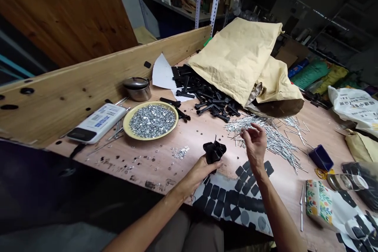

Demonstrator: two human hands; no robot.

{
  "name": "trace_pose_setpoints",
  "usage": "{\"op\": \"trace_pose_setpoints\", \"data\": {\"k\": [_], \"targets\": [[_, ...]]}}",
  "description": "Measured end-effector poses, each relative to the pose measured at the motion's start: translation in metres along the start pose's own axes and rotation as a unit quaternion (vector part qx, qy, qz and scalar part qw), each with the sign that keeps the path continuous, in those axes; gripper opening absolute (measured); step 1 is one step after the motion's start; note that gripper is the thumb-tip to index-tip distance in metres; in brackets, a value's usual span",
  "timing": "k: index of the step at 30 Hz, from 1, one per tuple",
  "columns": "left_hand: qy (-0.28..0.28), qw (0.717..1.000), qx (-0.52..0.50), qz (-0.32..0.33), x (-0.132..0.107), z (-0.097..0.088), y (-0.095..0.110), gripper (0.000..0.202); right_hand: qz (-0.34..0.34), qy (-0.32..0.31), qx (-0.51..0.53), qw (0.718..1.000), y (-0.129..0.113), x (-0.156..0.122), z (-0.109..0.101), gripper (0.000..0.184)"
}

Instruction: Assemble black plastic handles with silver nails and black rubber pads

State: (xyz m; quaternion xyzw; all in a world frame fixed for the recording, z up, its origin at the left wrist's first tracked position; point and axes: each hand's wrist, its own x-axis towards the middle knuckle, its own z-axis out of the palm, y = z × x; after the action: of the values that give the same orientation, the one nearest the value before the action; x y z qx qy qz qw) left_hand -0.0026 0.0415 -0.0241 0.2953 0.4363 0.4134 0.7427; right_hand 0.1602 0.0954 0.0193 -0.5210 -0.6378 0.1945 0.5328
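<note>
My left hand (pixel 203 169) is closed around a bundle of black plastic parts (pixel 214 152). A thin metal rod (pixel 215 139) pokes up out of the bundle. To the right, my right hand (pixel 255 141) is raised in front of a loose pile of thin metal rods (pixel 274 138). Its thumb and index finger are pinched together, and whatever may be between them is too small to make out. Between my arms, rows of black rounded patches (pixel 230 201) lie on a pale sheet at the table's front edge. A few small washers (pixel 180 152) are scattered left of the bundle.
A yellow bowl of washers (pixel 152 121) stands at left, beside a white device (pixel 99 123) and a lidded metal pot (pixel 137 88). Black plastic parts (pixel 214 104) spill from a large paper sack (pixel 236 59). A blue box (pixel 321 157) and a floral box (pixel 319 202) stand at right.
</note>
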Motion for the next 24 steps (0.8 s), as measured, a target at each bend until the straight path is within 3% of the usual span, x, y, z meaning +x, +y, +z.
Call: {"op": "trace_pose_setpoints", "data": {"k": [4, 7, 14, 18, 22, 24], "targets": [[-0.024, 0.999, 0.029, -0.014, -0.009, 0.01, -0.003, 0.031, 0.074, 0.006, 0.121, 0.99, -0.049, -0.023, -0.01, 0.017], [-0.046, 0.997, 0.053, -0.019, -0.017, 0.017, -0.002, 0.031, 0.086, 0.006, 0.121, 0.989, -0.06, -0.038, -0.014, 0.02], [-0.065, 0.995, 0.076, 0.002, -0.029, 0.028, 0.0, 0.031, 0.057, -0.008, 0.035, 0.998, -0.055, -0.061, -0.02, 0.016], [-0.075, 0.993, 0.087, 0.007, -0.031, 0.029, 0.001, 0.025, -0.001, -0.102, -0.019, 0.995, -0.053, -0.063, -0.028, 0.01], [-0.038, 0.996, 0.08, 0.017, -0.031, 0.022, 0.004, 0.028, -0.024, -0.092, -0.134, 0.986, -0.02, -0.041, -0.037, 0.017], [-0.012, 0.996, 0.086, 0.025, -0.03, 0.017, 0.004, 0.028, -0.025, -0.095, -0.248, 0.964, 0.006, -0.026, -0.035, 0.018]]}}
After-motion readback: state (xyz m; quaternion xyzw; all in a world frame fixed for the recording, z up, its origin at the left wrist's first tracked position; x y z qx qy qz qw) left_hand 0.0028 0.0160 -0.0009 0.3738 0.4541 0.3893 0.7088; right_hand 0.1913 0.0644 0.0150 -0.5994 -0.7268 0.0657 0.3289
